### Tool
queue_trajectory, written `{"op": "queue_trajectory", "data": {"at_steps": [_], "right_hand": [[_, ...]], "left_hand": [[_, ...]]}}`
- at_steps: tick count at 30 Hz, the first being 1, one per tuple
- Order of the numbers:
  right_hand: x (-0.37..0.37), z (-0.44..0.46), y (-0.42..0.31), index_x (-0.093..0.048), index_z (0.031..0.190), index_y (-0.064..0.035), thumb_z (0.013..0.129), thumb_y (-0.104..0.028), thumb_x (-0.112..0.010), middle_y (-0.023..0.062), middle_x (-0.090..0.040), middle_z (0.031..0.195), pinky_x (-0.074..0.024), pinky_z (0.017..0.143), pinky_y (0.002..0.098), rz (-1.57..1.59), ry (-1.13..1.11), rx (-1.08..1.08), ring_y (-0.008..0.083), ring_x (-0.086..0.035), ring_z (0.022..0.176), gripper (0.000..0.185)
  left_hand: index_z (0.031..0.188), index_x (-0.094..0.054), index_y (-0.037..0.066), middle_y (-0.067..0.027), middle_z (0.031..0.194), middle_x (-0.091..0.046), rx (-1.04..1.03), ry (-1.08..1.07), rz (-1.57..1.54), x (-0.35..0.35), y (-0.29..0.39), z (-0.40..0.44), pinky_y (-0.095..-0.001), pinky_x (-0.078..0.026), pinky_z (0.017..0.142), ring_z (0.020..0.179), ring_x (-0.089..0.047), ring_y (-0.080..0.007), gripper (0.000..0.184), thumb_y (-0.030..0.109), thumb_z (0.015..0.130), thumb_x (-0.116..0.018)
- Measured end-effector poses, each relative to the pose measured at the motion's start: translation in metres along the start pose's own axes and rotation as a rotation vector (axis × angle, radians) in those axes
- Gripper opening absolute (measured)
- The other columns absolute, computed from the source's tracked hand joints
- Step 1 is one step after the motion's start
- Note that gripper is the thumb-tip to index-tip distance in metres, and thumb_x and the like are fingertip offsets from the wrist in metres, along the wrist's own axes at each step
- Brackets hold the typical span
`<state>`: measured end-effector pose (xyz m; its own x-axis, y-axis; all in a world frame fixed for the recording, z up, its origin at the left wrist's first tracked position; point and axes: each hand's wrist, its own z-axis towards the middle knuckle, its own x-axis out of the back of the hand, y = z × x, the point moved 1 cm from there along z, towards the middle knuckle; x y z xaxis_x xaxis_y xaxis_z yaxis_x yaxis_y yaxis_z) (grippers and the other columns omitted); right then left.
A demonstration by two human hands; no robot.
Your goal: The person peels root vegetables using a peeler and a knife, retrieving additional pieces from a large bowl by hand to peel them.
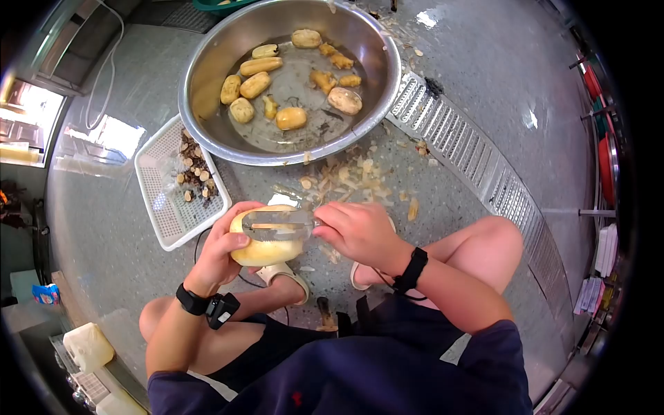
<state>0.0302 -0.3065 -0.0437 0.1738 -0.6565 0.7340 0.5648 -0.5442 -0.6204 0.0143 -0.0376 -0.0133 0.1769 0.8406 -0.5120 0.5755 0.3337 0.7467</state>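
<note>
In the middle of the head view, my left hand (225, 243) is wrapped round a thick, pale yellow lotus root (266, 254), gripping its left end. My right hand (361, 232) grips the handle of a wide-bladed metal peeler (287, 220). The long slotted blade lies across the top of the lotus root. My right fingers hide most of the handle. Beyond both hands stands a large metal basin (285, 158) with several lotus root pieces (291, 118) and knobbly ginger (323, 81) in shallow water.
A white plastic basket (153, 181) with dark-skinned cut ends (197, 166) stands left of the basin. Peelings (356, 176) litter the wet floor between the basin and my feet. A perforated metal drain cover (470, 149) curves down the right side. A cable runs below my left hand.
</note>
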Motion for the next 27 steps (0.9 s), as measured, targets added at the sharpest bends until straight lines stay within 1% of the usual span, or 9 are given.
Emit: {"op": "queue_trajectory", "data": {"at_steps": [3,6,8,11,12,15,20,24,27], "right_hand": [[0.000,0.001,0.006,-0.062,0.096,-0.0116,0.101,-0.036,-0.061,0.0058,-0.066,0.081,-0.0513,0.058,0.0406,-0.022,0.017,0.025,0.0274,-0.067,0.072,0.025],[0.009,0.004,0.032,-0.061,0.095,-0.0091,0.104,-0.035,-0.057,0.0116,-0.066,0.075,-0.0506,0.059,0.0440,-0.064,-0.089,-0.438,0.0322,-0.067,0.070,0.027],[0.013,-0.001,0.046,-0.061,0.098,-0.0081,0.105,-0.035,-0.055,0.0155,-0.065,0.073,-0.0502,0.061,0.0455,-0.033,0.019,-0.433,0.0356,-0.067,0.071,0.028],[0.009,-0.006,0.039,-0.063,0.103,-0.0073,0.105,-0.035,-0.054,0.0185,-0.064,0.072,-0.0500,0.063,0.0462,0.136,0.111,-0.448,0.0389,-0.066,0.072,0.029],[0.005,-0.007,0.032,-0.064,0.104,-0.0072,0.105,-0.035,-0.054,0.0190,-0.064,0.072,-0.0499,0.064,0.0461,0.219,0.140,-0.468,0.0398,-0.066,0.072,0.029],[0.004,-0.008,0.009,-0.065,0.105,-0.0062,0.104,-0.031,-0.057,0.0187,-0.066,0.077,-0.0499,0.064,0.0463,0.331,0.128,-0.422,0.0398,-0.066,0.074,0.026],[0.011,0.000,-0.032,-0.064,0.101,-0.0087,0.098,-0.033,-0.064,0.0109,-0.066,0.086,-0.0506,0.061,0.0406,0.131,0.044,-0.041,0.0302,-0.067,0.072,0.024],[0.010,0.003,-0.021,-0.065,0.103,-0.0108,0.094,-0.031,-0.069,0.0071,-0.065,0.089,-0.0506,0.059,0.0372,-0.019,0.029,0.073,0.0261,-0.067,0.072,0.023],[0.005,0.004,-0.008,-0.063,0.097,-0.0115,0.098,-0.034,-0.064,0.0082,-0.065,0.082,-0.0508,0.057,0.0381,-0.062,0.049,0.021,0.0271,-0.066,0.070,0.023]], "left_hand": [[0.141,-0.046,-0.001,-0.0157,0.122,-0.064,0.046,0.055,-0.037,0.004,-0.006,0.005,-0.0296,-0.054,0.053,0.089,-0.069,-0.0207,0.068,0.024,0.082,-0.068],[0.141,-0.046,0.000,-0.0160,0.123,-0.064,0.026,0.014,0.024,0.002,-0.005,-0.002,-0.0298,-0.057,0.056,0.093,-0.070,-0.0215,0.071,0.028,0.080,-0.070],[0.141,-0.046,0.000,-0.0165,0.125,-0.063,0.034,-0.029,0.035,0.009,-0.002,-0.007,-0.0284,-0.061,0.062,0.100,-0.070,-0.0225,0.076,0.033,0.077,-0.072],[0.142,-0.045,0.001,-0.0169,0.126,-0.062,-0.030,0.010,0.069,0.006,0.004,-0.007,-0.0271,-0.061,0.059,0.098,-0.071,-0.0224,0.078,0.032,0.076,-0.072],[0.142,-0.045,0.001,-0.0168,0.127,-0.062,-0.044,0.003,0.057,0.006,0.008,-0.007,-0.0278,-0.062,0.063,0.100,-0.070,-0.0226,0.078,0.032,0.076,-0.071],[0.142,-0.044,0.001,-0.0162,0.129,-0.061,-0.060,-0.006,0.060,0.005,0.009,-0.008,-0.0301,-0.062,0.074,0.107,-0.068,-0.0232,0.078,0.032,0.076,-0.071],[0.142,-0.045,0.000,-0.0146,0.130,-0.061,-0.072,0.012,0.073,-0.002,0.009,-0.006,-0.0337,-0.056,0.095,0.120,-0.062,-0.0238,0.077,0.032,0.076,-0.071],[0.141,-0.046,0.000,-0.0154,0.127,-0.062,-0.054,-0.022,0.071,0.003,0.005,-0.003,-0.0309,-0.060,0.074,0.105,-0.067,-0.0218,0.077,0.032,0.076,-0.071],[0.139,-0.047,-0.001,-0.0161,0.124,-0.064,0.002,0.014,0.018,0.005,0.000,-0.004,-0.0282,-0.057,0.056,0.093,-0.070,-0.0209,0.075,0.032,0.076,-0.071]]}}
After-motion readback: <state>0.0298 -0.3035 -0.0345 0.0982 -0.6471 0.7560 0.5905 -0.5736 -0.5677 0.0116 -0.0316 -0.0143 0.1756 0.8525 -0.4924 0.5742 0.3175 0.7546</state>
